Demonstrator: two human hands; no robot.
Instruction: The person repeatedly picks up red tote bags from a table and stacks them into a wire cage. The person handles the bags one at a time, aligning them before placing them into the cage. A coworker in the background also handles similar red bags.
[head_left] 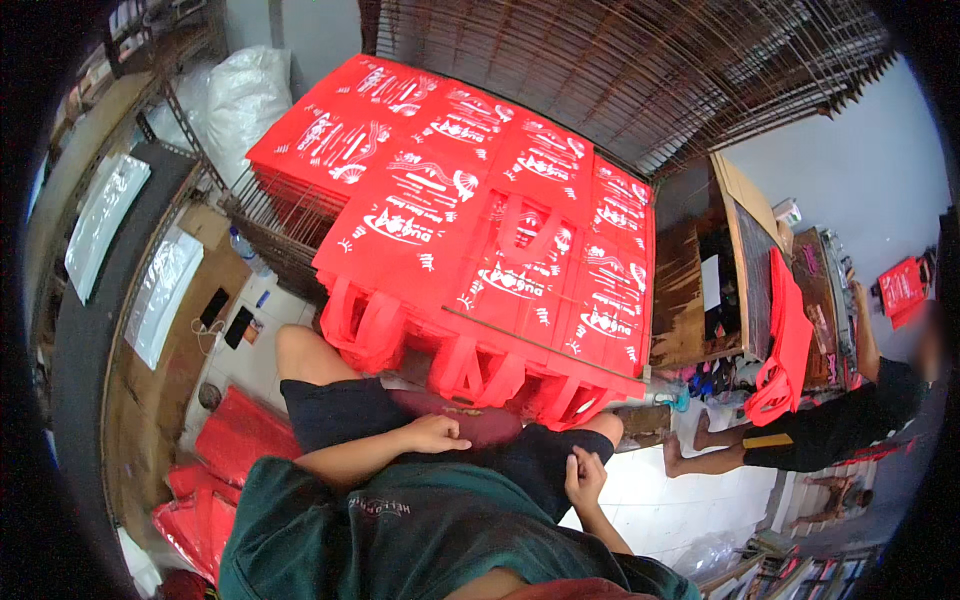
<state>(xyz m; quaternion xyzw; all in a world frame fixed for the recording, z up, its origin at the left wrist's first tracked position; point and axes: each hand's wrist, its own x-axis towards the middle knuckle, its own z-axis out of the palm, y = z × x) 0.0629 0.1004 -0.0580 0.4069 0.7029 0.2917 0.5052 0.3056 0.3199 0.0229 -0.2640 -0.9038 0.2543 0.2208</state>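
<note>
My left hand (437,434) rests over my dark shorts near the lap, its fingers loosely curled with nothing seen in them. My right hand (586,476) is held beside my other thigh; its fingers are bent but a little apart, and it appears to hold nothing. Both hands are apart from the stacked red bags (420,215) in front of me. These flat fabric bags carry white print and lie in several piles side by side. Their red handles (365,325) hang over the near edge toward my knees. A thin rod (540,345) lies across the near part of the piles.
A metal wire rack (600,60) rises behind the piles. At left, a bench holds clear plastic packs (165,295) and phones (238,327). Red bags in plastic (240,440) lie on the floor at left. Another person (830,420) is at right, near hanging red bags (785,340).
</note>
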